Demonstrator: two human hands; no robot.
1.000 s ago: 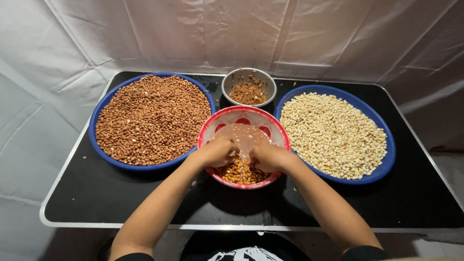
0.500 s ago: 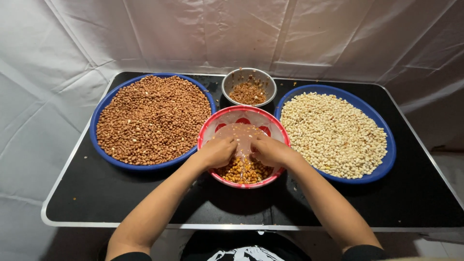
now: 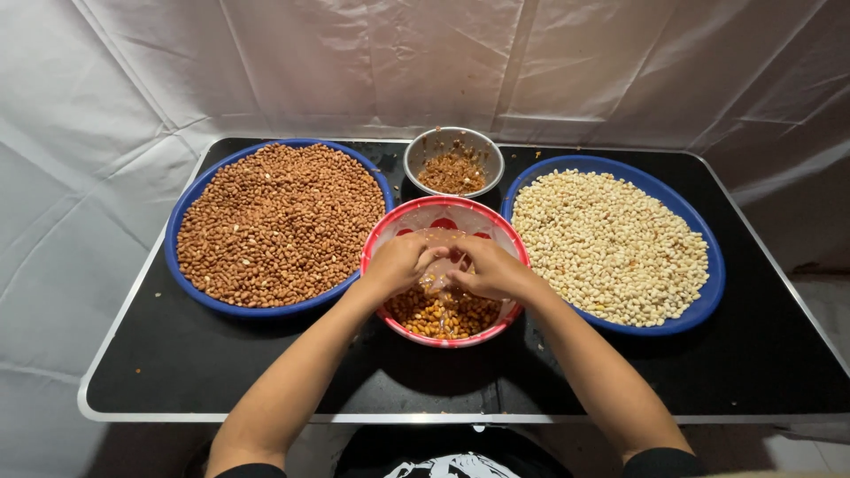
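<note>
hands: left hand (image 3: 400, 263) and right hand (image 3: 489, 270) meet mid-frame, fingers curled tight, rubbing wet peanuts (image 3: 440, 312) | where: red-rimmed bowl (image 3: 382, 232), nuts right under both, neither nearer | around: brown peanuts tray (image 3: 280, 221) left, pale skinned ones (image 3: 611, 243) right, steel bowl (image 3: 453, 159) above

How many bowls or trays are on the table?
4: blue tray of brown peanuts left, blue tray of pale peanuts right, small metal bowl behind, red bowl centre.

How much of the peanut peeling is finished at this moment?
Done: the right blue tray is heaped with pale peeled nuts. In hand: left hand and right hand work together over the red bowl. Left: the left blue tray is full of brown nuts.
</note>
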